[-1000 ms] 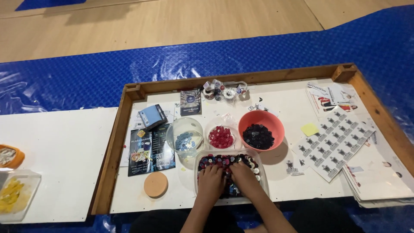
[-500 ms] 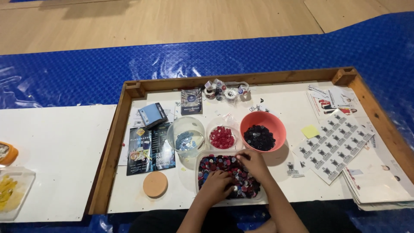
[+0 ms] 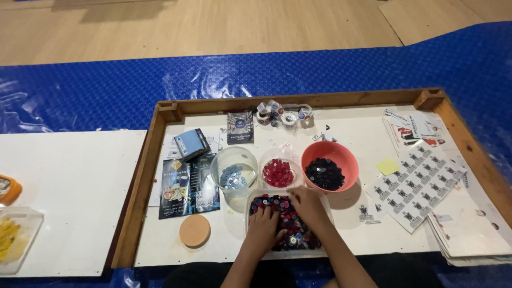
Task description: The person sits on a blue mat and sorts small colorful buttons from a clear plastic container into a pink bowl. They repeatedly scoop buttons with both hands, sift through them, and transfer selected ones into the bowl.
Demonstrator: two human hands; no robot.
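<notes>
A clear rectangular tray (image 3: 250, 205) full of mixed red, blue and black buttons sits at the near edge of the white board. My left hand (image 3: 264, 230) lies on the buttons in the tray's left half, fingers spread. My right hand (image 3: 308, 205) rests on the pile at the tray's upper right with its fingers curled down; whether they pinch a button is hidden. Just beyond the tray stand a clear bowl of blue buttons (image 3: 233, 176), a small clear bowl of red buttons (image 3: 278, 173) and an orange-red bowl of black buttons (image 3: 325, 174).
A wooden frame (image 3: 140, 184) borders the board. Dark booklets (image 3: 186, 184), a blue card box (image 3: 191, 143) and a round cork disc (image 3: 194, 230) lie to the left. Tape rolls (image 3: 282, 114) sit at the back. Sticker sheets (image 3: 418, 184) and papers lie to the right. A container of yellow pieces (image 3: 12, 240) sits far left.
My right hand has come back from the edge of the orange-red bowl down into the tray of mixed buttons. My left hand has stayed in the tray, shifting slightly.
</notes>
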